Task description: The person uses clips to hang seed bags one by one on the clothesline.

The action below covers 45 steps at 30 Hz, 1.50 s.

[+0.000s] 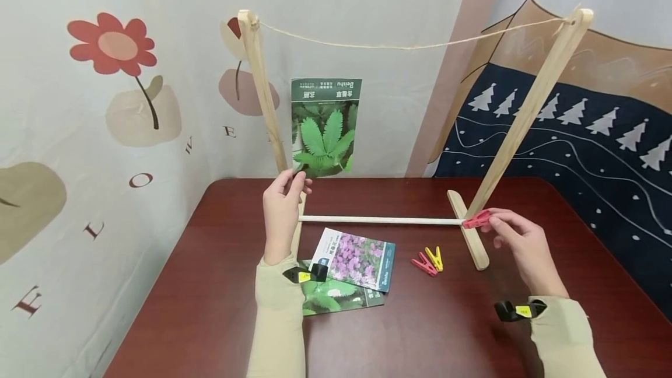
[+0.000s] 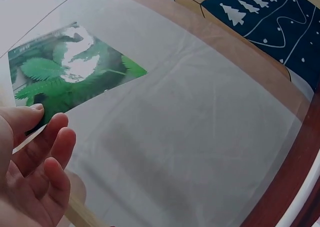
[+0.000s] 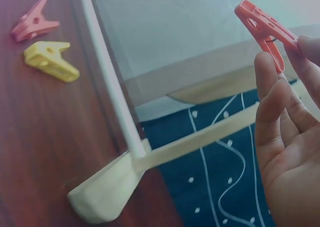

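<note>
Pinching packet (image 1: 326,133), left hand (image 1: 282,206) aloft

The head view is evenly bright and mostly crisp, with a faint sheen on the tabletop (image 1: 415,337) at lower centre and a dark shadow beside the right sleeve (image 1: 564,331) at lower right. The left wrist view is dimmer and hazy: white glare blots out part of the seed packet (image 2: 42,67) at upper left. The right wrist view looks soft, paling toward upper right, perhaps from overhead light.
</note>
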Tool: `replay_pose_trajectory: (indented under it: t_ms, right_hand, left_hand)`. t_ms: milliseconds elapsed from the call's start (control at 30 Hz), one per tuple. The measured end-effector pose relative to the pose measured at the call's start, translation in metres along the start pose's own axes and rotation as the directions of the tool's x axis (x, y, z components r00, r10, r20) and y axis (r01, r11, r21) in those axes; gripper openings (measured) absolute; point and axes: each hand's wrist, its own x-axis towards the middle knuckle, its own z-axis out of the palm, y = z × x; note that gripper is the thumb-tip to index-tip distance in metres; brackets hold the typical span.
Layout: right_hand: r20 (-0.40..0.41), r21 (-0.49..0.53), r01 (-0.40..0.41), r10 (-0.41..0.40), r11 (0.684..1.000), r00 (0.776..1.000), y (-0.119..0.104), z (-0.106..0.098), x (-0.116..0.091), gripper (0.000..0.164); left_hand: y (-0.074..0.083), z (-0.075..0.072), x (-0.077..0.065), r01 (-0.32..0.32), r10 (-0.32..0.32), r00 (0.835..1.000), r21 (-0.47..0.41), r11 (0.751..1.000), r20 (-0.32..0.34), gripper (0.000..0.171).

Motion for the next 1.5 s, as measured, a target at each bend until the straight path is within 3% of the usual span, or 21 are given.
replay_pose_trajectory:
  t_ms: [333,500,633,900,1133,1333,1500]
  right_hand:
    - [0.071,-0.109,0.104,-0.097,0.989,0.993,-0.029,0.017,0.022,0.029]
    - [0.077,-0.115,0.139,-0.131,0.984,0.988,-0.037,0.023,0.027,0.028]
    - [0.097,-0.107,0.162,-0.152,0.981,0.984,-0.046,0.028,0.032,0.027]
    - [0.161,-0.150,0.197,-0.173,0.969,0.972,-0.081,0.037,0.048,0.025]
    - [0.210,-0.178,0.232,-0.194,0.956,0.958,-0.107,0.044,0.059,0.024]
    - [0.248,-0.177,0.264,-0.216,0.948,0.944,-0.125,0.052,0.065,0.023]
    - [0.271,-0.192,0.323,-0.267,0.927,0.925,-0.151,0.064,0.062,0.021]
  left_hand:
    - [0.003,0.001,0.003,-0.006,0.007,1.000,-0.113,0.994,0.013,0.021]
    - [0.005,-0.001,0.005,0.039,-0.043,0.999,-0.237,0.971,-0.010,0.018]
    - [0.004,-0.001,0.007,0.057,-0.068,0.997,-0.286,0.957,-0.027,0.018]
    - [0.002,0.004,0.012,0.052,-0.056,0.998,-0.284,0.957,-0.007,0.018]
    - [0.004,0.010,0.012,0.083,-0.094,0.995,-0.278,0.957,-0.027,0.018]
    - [0.004,0.010,0.012,0.076,-0.089,0.995,-0.248,0.966,-0.040,0.020]
    - [-0.003,0.014,0.012,0.066,-0.085,0.995,-0.311,0.948,-0.048,0.020]
